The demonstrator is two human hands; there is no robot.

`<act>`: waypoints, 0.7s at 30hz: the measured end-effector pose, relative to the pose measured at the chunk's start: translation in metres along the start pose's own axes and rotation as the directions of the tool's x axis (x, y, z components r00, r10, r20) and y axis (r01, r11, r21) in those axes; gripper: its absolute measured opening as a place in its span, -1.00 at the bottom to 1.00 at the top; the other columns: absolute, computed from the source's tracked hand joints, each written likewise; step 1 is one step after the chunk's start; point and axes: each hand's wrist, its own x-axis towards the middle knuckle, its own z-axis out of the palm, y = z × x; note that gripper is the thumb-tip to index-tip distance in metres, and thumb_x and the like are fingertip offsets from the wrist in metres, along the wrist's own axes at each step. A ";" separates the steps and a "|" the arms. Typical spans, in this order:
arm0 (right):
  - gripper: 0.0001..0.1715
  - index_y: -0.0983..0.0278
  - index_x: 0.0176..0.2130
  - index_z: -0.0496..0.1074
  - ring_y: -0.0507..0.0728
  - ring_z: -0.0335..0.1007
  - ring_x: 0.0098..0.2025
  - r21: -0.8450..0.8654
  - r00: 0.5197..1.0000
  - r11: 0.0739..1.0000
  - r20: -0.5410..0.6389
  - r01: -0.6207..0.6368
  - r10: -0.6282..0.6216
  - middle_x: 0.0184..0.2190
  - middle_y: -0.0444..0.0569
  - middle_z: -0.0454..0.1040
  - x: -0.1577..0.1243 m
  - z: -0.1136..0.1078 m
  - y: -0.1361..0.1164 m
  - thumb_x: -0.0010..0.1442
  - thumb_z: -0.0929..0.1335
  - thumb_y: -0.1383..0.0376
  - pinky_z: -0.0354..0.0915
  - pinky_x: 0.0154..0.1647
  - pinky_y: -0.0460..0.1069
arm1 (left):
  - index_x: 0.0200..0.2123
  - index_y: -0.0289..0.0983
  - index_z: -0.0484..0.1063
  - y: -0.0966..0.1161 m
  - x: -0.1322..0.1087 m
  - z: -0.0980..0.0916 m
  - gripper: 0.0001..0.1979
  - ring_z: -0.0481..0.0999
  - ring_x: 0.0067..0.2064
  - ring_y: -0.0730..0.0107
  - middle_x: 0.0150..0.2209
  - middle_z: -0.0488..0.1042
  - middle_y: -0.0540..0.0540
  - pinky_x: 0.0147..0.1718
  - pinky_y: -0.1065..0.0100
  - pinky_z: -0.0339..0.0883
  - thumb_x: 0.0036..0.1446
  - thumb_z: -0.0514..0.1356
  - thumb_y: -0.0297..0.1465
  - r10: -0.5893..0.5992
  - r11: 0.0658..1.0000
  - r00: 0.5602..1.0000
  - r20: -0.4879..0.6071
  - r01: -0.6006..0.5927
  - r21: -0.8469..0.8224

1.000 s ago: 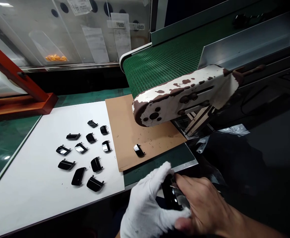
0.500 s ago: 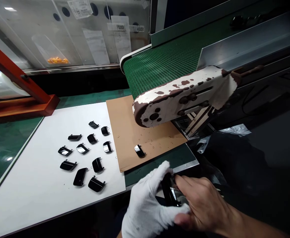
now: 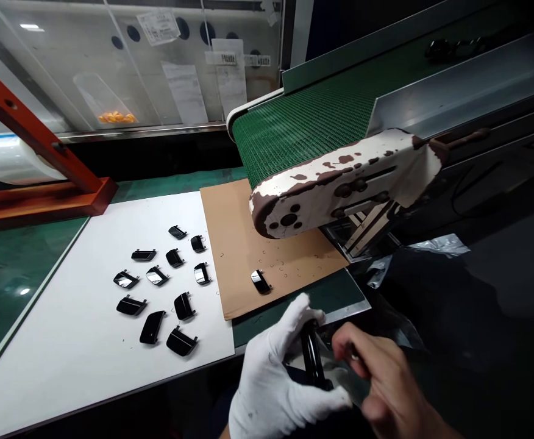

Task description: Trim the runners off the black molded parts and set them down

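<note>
My left hand point(image 3: 276, 378), in a white glove, is closed round a glossy black plastic part point(image 3: 311, 360) held on edge just below the table's front edge. My bare right hand point(image 3: 386, 384) hovers close to the right of that part, fingers curled, pinching something small and pale that I cannot make out. Several more black parts point(image 3: 157, 292) lie spread on a white sheet point(image 3: 66, 341). One black part point(image 3: 260, 281) lies alone on a brown cardboard sheet point(image 3: 239, 244).
A green conveyor belt point(image 3: 294, 128) with a chipped white end cover point(image 3: 331, 183) overhangs the cardboard. An orange frame point(image 3: 42, 177) stands at the back left on the green table point(image 3: 2, 268). Clear panels with paper notices point(image 3: 180, 79) line the back. Crumpled clear plastic point(image 3: 431, 247) lies right.
My right hand has drawn back from the black part and its fingers have curled; before, they lay against the part. The left hand has turned the part more on edge.
</note>
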 end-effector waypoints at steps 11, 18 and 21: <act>-0.38 0.20 -0.37 0.51 0.04 0.17 -0.68 0.240 0.942 0.922 -0.070 -0.304 0.328 -0.71 -0.20 0.21 -0.025 -0.002 0.027 0.08 0.27 -0.25 0.12 -0.68 -0.07 | 0.16 -0.17 0.32 -0.006 -0.003 -0.002 -0.17 0.59 -0.08 0.08 -0.05 0.53 -0.17 -0.05 0.23 0.50 -0.21 0.47 -0.11 -0.010 0.991 0.999 -0.045 0.004 -0.131; -0.80 0.09 -0.25 0.56 0.09 0.52 -0.44 0.233 0.876 0.903 -0.249 -0.360 0.414 -0.47 -0.14 0.59 -0.029 0.001 0.012 0.16 0.39 0.09 0.38 -0.43 -0.11 | 0.25 -0.15 0.17 -0.007 -0.002 -0.010 -0.15 0.53 0.02 0.09 0.02 0.50 -0.18 0.03 0.16 0.45 -0.07 0.39 -0.08 0.151 0.959 0.989 -0.004 -0.145 0.242; -0.88 0.08 -0.35 0.57 0.06 0.46 -0.56 0.174 0.925 0.945 -0.218 -0.277 0.311 -0.58 -0.19 0.54 -0.028 0.004 0.007 0.12 0.44 0.12 0.36 -0.52 -0.13 | 0.29 -0.13 0.06 -0.007 0.000 -0.015 -0.13 0.52 0.03 0.11 0.04 0.48 -0.19 0.03 0.16 0.45 -0.02 0.36 -0.08 0.242 0.867 0.969 0.045 -0.237 0.438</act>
